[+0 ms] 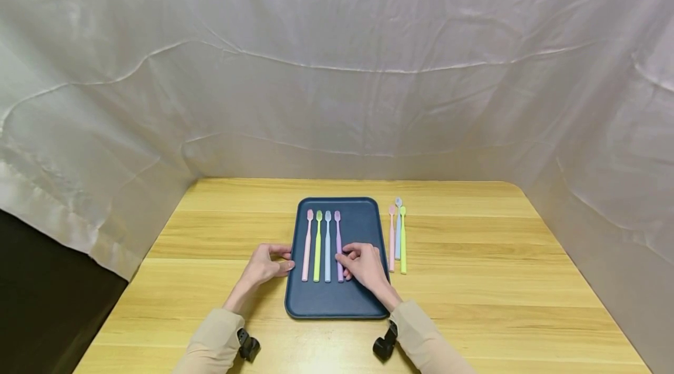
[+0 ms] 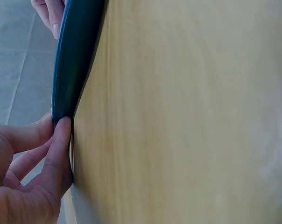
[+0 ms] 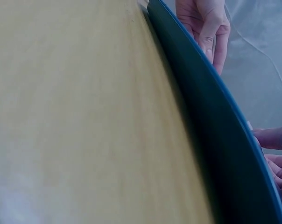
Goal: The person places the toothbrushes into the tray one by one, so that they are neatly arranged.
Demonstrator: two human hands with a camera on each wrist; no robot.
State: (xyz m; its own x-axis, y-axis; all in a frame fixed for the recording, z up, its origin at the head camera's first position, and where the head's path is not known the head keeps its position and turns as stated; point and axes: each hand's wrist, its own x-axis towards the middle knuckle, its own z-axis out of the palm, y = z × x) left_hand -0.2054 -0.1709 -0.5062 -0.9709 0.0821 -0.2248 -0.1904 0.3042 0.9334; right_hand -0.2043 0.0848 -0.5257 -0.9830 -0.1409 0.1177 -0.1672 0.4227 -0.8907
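Observation:
A dark blue tray [image 1: 337, 304] lies on the table, bearing a pink toothbrush [image 1: 308, 245], a yellow-green one [image 1: 318, 245], a light blue one [image 1: 328, 245] and a purple one [image 1: 339, 239], side by side with heads away. My left hand [image 1: 267, 263] holds the tray's left rim between thumb and fingers; the left wrist view shows this hand [image 2: 33, 172] at the rim [image 2: 78, 60]. Over the tray, my right hand [image 1: 364, 266] pinches the purple toothbrush's handle. In the right wrist view the tray wall [image 3: 211, 107] hides most of the right hand [image 3: 278, 154].
Right of the tray, a pink toothbrush [image 1: 392, 239], a light blue one [image 1: 398, 233] and a yellow-green one [image 1: 403, 242] lie close together on the wooden table [image 1: 474, 280]. A pale grey curtain [image 1: 337, 99] hangs behind and at the sides.

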